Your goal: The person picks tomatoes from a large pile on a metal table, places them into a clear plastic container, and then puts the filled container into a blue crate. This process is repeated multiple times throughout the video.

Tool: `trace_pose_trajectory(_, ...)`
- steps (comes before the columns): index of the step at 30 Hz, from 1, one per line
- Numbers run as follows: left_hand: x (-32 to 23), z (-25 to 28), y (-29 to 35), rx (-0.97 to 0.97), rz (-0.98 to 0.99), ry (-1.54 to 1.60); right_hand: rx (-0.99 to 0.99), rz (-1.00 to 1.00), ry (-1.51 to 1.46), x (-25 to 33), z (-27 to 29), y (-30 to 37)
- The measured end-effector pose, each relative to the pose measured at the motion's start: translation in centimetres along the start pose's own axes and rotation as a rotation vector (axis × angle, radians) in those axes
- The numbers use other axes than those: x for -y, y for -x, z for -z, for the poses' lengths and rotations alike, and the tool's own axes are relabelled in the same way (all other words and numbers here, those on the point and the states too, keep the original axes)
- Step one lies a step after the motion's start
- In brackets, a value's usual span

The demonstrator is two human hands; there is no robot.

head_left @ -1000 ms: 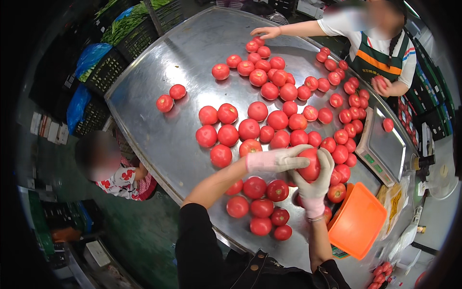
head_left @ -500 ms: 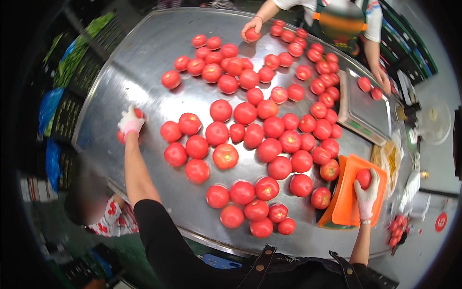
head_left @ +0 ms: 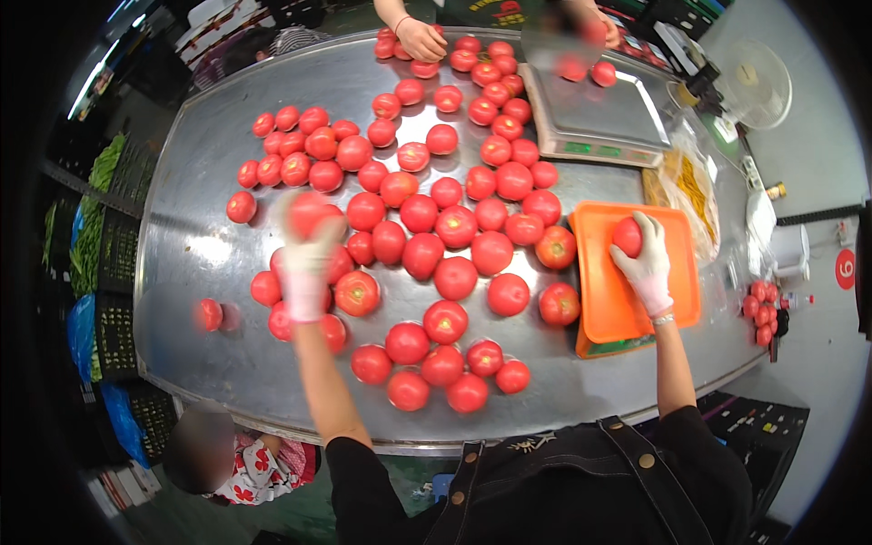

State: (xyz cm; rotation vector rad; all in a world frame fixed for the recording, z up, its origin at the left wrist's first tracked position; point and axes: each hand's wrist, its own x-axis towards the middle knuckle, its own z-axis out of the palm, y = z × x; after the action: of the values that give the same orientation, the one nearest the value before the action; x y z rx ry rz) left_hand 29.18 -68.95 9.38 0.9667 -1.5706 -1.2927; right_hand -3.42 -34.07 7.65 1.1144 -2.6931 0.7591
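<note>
Leafy greens, black crates and blue plastic line the left edge; a person in a patterned top is lower left; a yellow-filled clear bag lies upper right.

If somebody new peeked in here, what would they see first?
Probably the big crowd of red tomatoes spread over the shiny metal table. Next might be the bright orange tray on the right, where the gloved right hand holds one tomato. Farther back, a flat scale stands beside the tomatoes.
</note>
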Motion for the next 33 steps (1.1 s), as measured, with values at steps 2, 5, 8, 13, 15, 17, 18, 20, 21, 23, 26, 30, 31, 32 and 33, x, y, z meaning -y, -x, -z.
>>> trace_pose_trajectory(2, -3.3, -8.9, 4.5, 0.389, -0.074, -0.114, -0.018, 0.01, -0.003, -0.2, 0.3, 0.2)
trace_pose_trajectory(5, -3.2, -20.2, 9.5, 0.722, -0.491, -0.35, -0.028, -0.034, -0.025, -0.9, 1.3, 1.1)
trace_pose_trajectory(8, -2.7, -27.4, 12.7, 0.802, -0.54, -0.56, -0.033, -0.01, -0.021, -2.2, 1.6, 1.8)
trace_pose_trajectory(13, -0.1, -26.1, 8.9, 0.482, -0.673, -0.394, -0.029, 0.021, -0.208, -4.0, 4.7, 3.7)
trace_pose_trajectory(15, -0.7, -20.6, 4.0, 0.436, -0.25, -0.868, -0.101, -0.052, -0.262, -5.5, 5.8, 5.4)
trace_pose_trajectory(17, 3.0, -16.1, 2.4, 0.22, -0.12, -1.289, -0.131, -0.119, -0.365, -5.2, 6.6, 7.1)
trace_pose_trajectory(18, 4.8, -14.1, 1.2, 0.372, -0.005, -1.33, -0.121, -0.138, -0.415, -5.7, 6.4, 7.9)
trace_pose_trajectory(20, 5.9, -13.4, -0.3, 0.529, 0.046, -1.401, -0.146, -0.117, -0.41, -6.0, 7.1, 9.7)
trace_pose_trajectory(21, 6.1, -13.4, -0.7, 0.563, 0.046, -1.39, -0.151, -0.102, -0.436, -5.4, 7.5, 10.4)
trace_pose_trajectory(23, 8.0, -13.3, -1.4, 0.608, -0.044, -1.31, -0.119, -0.157, -0.423, -5.2, 8.4, 11.6)
trace_pose_trajectory(26, 10.8, -12.6, -2.8, 0.668, -0.171, -1.111, -0.148, -0.139, -0.421, -6.1, 9.7, 13.0)
trace_pose_trajectory(30, 6.3, -13.0, 1.0, 0.324, -0.242, -0.841, -0.225, -0.154, -0.473, -8.8, 10.6, 13.7)
trace_pose_trajectory(31, 4.5, -14.5, 2.8, 0.18, -0.277, -0.724, -0.238, -0.159, -0.502, -9.7, 10.5, 13.6)
trace_pose_trajectory(32, 2.9, -14.8, 4.6, 0.211, -0.48, -0.655, -0.239, -0.115, -0.495, -9.9, 10.8, 13.0)
trace_pose_trajectory(33, 0.2, -16.9, 7.8, 0.231, -0.58, -0.655, -0.2, -0.103, -0.504, -10.6, 10.9, 12.8)
